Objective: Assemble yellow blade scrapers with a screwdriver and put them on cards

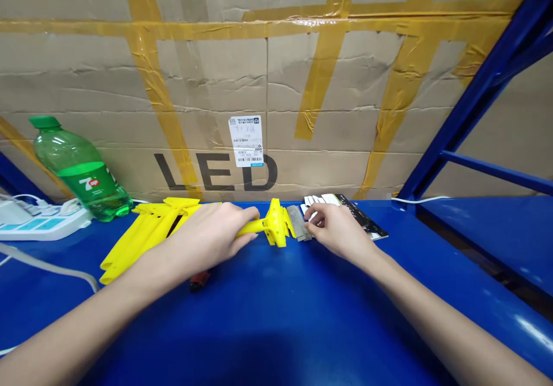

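Observation:
My left hand (220, 227) is wrapped around the handle of a yellow plastic scraper (275, 223), whose wide head points right. Close to that head lie small yellow plastic pieces (289, 223) and grey metal scraper blades (298, 222). The fingers of my right hand (334, 224) are curled in a pinch at the blades' right edge; what sits between the fingertips, if anything, is hidden. Behind my left forearm rests a pile of more yellow scrapers (138, 242). White strips (317, 200) and a black-and-white printed packet (363, 219) lie just beyond my right hand.
A green soda bottle (82, 170) leans at the left by a white power strip (52, 224) with cables. A taped cardboard box (285, 92) stands behind the blue table (268, 317). Under my left wrist is a small dark red object (199, 281). Blue metal frame (466, 103) rises at right.

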The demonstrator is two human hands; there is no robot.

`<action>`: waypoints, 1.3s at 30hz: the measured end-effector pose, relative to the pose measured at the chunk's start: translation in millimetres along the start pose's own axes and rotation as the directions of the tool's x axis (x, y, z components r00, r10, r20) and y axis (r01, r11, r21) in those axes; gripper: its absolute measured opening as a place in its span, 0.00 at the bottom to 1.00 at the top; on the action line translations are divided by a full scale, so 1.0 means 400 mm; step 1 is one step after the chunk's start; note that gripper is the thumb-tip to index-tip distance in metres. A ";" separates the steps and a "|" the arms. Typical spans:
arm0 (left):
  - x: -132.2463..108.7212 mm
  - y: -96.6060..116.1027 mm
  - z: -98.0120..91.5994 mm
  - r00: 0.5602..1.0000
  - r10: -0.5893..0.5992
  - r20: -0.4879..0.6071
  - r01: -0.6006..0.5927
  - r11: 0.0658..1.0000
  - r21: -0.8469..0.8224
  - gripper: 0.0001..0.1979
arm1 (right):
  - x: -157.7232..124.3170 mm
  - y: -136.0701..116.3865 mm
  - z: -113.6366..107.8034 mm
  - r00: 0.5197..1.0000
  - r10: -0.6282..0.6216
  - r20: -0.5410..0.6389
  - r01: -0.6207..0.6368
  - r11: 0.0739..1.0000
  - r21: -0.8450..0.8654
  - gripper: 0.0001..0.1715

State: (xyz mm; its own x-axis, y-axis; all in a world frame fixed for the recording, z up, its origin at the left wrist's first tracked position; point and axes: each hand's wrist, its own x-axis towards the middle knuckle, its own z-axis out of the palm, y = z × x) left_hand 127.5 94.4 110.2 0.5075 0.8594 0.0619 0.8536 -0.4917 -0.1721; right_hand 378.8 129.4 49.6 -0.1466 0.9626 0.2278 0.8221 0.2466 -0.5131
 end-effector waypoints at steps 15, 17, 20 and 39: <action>-0.026 -0.049 -0.022 0.999 -0.035 -0.020 0.035 0.999 0.018 0.19 | 0.101 -0.060 0.047 0.988 0.131 0.083 -0.090 0.922 -0.375 0.08; -0.028 -0.050 -0.024 0.999 -0.037 -0.033 0.038 0.999 0.027 0.18 | 0.104 -0.064 0.050 0.987 0.141 0.081 -0.100 0.921 -0.376 0.09; -0.032 -0.050 -0.028 0.999 -0.033 -0.038 0.034 0.999 0.033 0.17 | 0.108 -0.069 0.052 0.986 0.150 0.075 -0.115 0.930 -0.348 0.11; -0.031 -0.003 -0.030 0.998 -0.047 0.040 0.047 0.999 0.005 0.17 | 0.080 -0.022 0.036 0.996 0.084 0.032 -0.077 0.979 -0.190 0.14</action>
State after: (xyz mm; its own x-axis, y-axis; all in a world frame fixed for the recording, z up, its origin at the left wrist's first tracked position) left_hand 121.7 82.7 121.5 0.4619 0.8864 0.0303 0.8758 -0.4504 -0.1735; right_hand 359.1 159.6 49.3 -0.0941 0.9831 0.1571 0.9205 0.1460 -0.3624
